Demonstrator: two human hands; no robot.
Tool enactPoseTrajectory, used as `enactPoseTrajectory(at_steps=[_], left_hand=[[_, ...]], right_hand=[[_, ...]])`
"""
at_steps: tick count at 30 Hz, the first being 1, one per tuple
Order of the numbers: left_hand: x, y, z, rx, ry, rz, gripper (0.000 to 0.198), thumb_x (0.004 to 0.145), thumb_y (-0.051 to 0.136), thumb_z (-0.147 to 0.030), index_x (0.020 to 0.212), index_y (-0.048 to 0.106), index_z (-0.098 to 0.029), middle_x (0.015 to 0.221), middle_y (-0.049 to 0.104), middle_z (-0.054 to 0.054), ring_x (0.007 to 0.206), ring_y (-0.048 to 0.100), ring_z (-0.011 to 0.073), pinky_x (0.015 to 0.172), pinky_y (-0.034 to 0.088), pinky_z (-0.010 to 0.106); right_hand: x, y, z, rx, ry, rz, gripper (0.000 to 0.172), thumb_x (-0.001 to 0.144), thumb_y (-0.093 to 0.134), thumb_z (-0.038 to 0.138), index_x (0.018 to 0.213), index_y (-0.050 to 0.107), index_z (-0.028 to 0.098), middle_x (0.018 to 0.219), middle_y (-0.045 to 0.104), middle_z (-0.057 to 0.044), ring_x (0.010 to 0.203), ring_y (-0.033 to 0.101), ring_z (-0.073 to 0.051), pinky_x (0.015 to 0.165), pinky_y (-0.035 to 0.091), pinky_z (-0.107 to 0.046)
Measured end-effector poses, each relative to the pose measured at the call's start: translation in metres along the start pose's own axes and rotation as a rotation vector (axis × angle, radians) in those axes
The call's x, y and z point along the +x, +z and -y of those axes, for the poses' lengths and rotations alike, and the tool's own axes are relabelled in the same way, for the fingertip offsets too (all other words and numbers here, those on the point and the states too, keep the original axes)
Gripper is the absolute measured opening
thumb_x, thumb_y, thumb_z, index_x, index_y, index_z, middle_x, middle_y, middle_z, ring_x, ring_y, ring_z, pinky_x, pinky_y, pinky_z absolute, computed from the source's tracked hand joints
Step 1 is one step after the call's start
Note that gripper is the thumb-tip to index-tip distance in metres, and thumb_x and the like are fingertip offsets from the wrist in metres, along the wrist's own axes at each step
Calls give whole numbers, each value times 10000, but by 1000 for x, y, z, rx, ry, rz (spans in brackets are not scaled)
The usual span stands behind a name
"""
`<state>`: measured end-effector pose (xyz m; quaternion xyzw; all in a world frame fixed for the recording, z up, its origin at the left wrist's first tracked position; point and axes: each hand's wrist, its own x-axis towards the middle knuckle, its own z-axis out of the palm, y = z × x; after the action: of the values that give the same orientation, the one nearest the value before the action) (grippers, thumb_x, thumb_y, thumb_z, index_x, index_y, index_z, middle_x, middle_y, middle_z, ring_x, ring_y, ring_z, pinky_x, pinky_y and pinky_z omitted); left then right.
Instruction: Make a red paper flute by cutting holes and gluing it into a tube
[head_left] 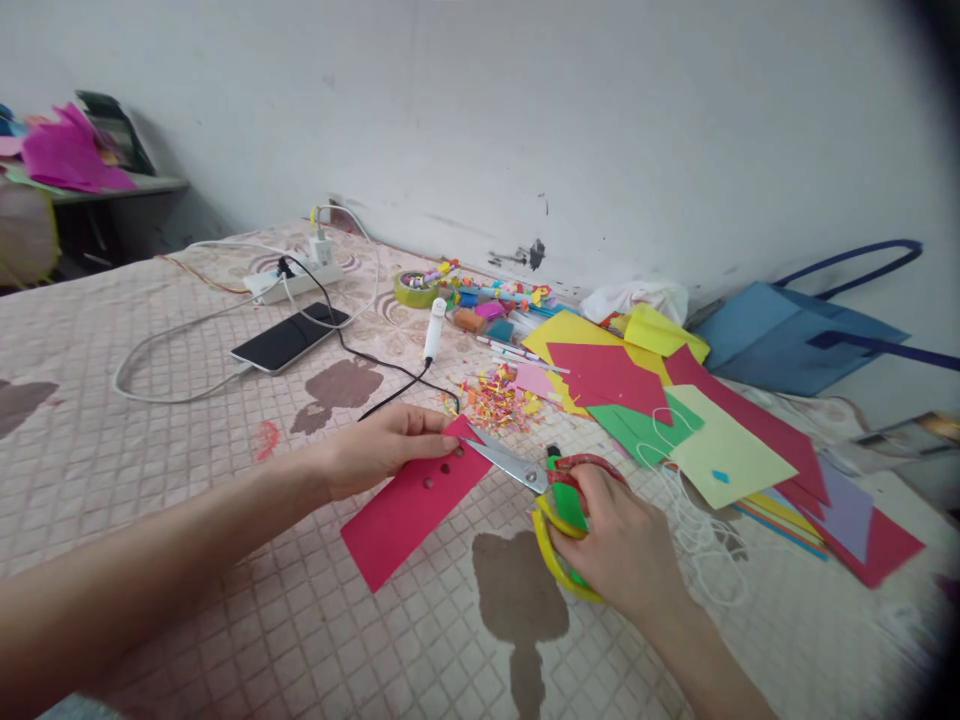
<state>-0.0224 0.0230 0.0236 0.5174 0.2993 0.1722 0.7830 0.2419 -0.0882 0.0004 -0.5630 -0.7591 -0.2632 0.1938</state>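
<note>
Between the thumb and fingers of my left hand (397, 440) is the upper end of a red paper strip (409, 525) with several small round holes near that end. My right hand (626, 530) is wrapped round the yellow and red handles of a pair of scissors (521, 468). The scissor blades point left and lie at the paper's top edge, close to my left fingertips. Just behind the blades is a pile of tiny coloured paper bits (499, 398). A green piece shows by the handles, partly hidden by my right hand.
Coloured paper sheets (611, 380) and tangled white string (697, 540) lie on the right, before a blue bag (795, 340). A phone (289, 338), power strip (296, 283) and cables are at the left back. A tape roll (416, 290) and white glue gun-like stick (435, 330) stand near the wall.
</note>
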Motion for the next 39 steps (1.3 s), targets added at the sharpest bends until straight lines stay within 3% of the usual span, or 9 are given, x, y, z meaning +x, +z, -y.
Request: enactPoseTrajectory(at_steps=[4, 12, 17, 24, 32, 39], left_hand=[[-1, -6, -1, 70, -2, 31, 294, 804, 801, -432, 858, 731, -152, 730, 706, -5, 557, 587, 62, 502, 420, 149], [-4, -13, -8, 214, 33, 122, 235, 878, 736, -387, 851, 731, -154, 691, 658, -29, 539, 494, 45, 475, 337, 136], [-5, -17, -11, 266, 51, 153, 234, 852, 763, -381, 816, 716, -155, 668, 634, -41, 541, 462, 45, 481, 329, 133], [-10, -14, -16, 277, 22, 212, 258, 841, 771, -439, 848, 746, -182, 659, 684, -16, 524, 525, 69, 485, 369, 159], [-8, -11, -10, 157, -42, 113, 234, 846, 757, -408, 880, 764, -176, 736, 751, 16, 524, 611, 92, 538, 454, 190], [-2, -5, -4, -25, -10, 6, 252, 816, 795, -386, 891, 723, -156, 772, 724, 1, 587, 620, 76, 551, 467, 171]], right_hand=[[0, 1, -1, 4, -40, -12, 312, 975, 436, 469, 880, 548, 193, 703, 673, -22, 612, 711, -201, 524, 465, -292], [0, 0, -4, 13, -78, -19, 367, 998, 412, 492, 830, 560, 201, 693, 664, -8, 613, 695, -184, 542, 441, -294], [0, 0, -5, 25, -102, -7, 373, 999, 416, 479, 823, 578, 193, 706, 674, -18, 604, 684, -181, 561, 442, -297], [-3, 2, -9, 47, -118, -4, 323, 983, 468, 458, 816, 573, 202, 694, 687, -15, 605, 694, -188, 545, 441, -296], [-2, -4, -4, 358, 132, 78, 204, 895, 594, 422, 915, 532, 228, 710, 685, 13, 535, 641, -152, 504, 483, -248], [-5, -2, 7, 195, 106, 71, 264, 895, 567, 471, 947, 511, 218, 796, 728, -52, 657, 731, -234, 547, 530, -305]])
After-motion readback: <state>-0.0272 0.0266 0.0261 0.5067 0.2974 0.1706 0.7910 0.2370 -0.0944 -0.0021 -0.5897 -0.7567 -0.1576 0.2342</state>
